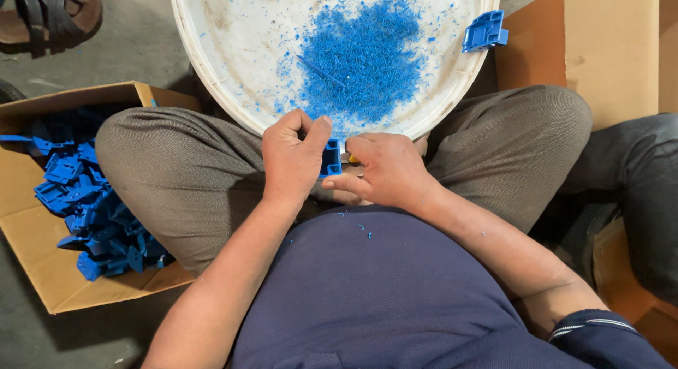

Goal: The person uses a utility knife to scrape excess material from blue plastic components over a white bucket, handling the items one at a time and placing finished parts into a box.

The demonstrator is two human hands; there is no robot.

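The left hand (293, 157) grips a small blue moulded plastic bracket (330, 159) over the lap; the right hand (381, 171) is clenched around a mostly hidden yellow-tipped tool (352, 159) beside it. That tool could slip and nick the holding fingers.

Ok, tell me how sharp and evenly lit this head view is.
Head view: soft, even light, no glare; the round white plastic tub and blue plastic shavings look crisp; left hand and right hand sharp; shadow darkens the brown cardboard box of blue parts.
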